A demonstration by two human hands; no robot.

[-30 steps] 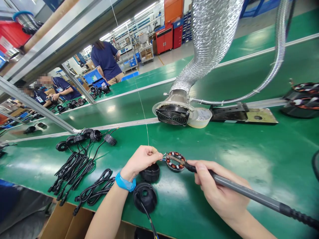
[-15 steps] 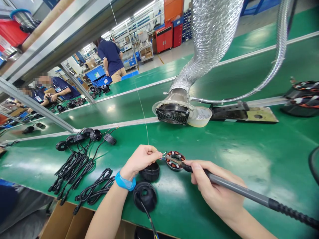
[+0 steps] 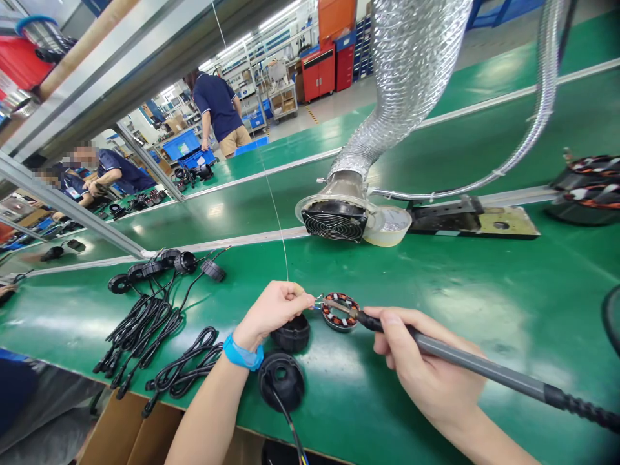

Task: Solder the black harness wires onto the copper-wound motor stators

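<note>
Well left of the coil ring (image 3: 340, 312), black cables (image 3: 145, 342) lie looped in bundles on the green bench (image 3: 436, 290), with round black connectors (image 3: 169, 261) in a row at their far ends. Further off in that direction, beyond the bench, a person in a navy shirt (image 3: 217, 106) stands with their back turned, and another person (image 3: 116, 169) sits working. Nearer the ring, the left hand (image 3: 271, 310), with a blue wristband (image 3: 242, 354), has its fingers pressed together, pinching small wire ends (image 3: 317, 302) at the ring's left edge. Just below that hand, a black cap (image 3: 290, 334) sits touching distance from the ring, and a second black cap (image 3: 281, 382), trailing a cable, lies nearer the bench's front edge. The coil ring itself, with copper and orange windings, lies just right of the first cap. The right hand (image 3: 416, 358) grips a soldering iron (image 3: 465, 354) like a pen, fingers wrapped round its grey handle, and the iron's tip reaches across the ring towards the wire ends. Behind the ring stand a small fan (image 3: 334, 219) on a silver duct (image 3: 411, 71) and a roll of tape (image 3: 393, 226). Far right of the ring sit larger coils (image 3: 591, 190).
</note>
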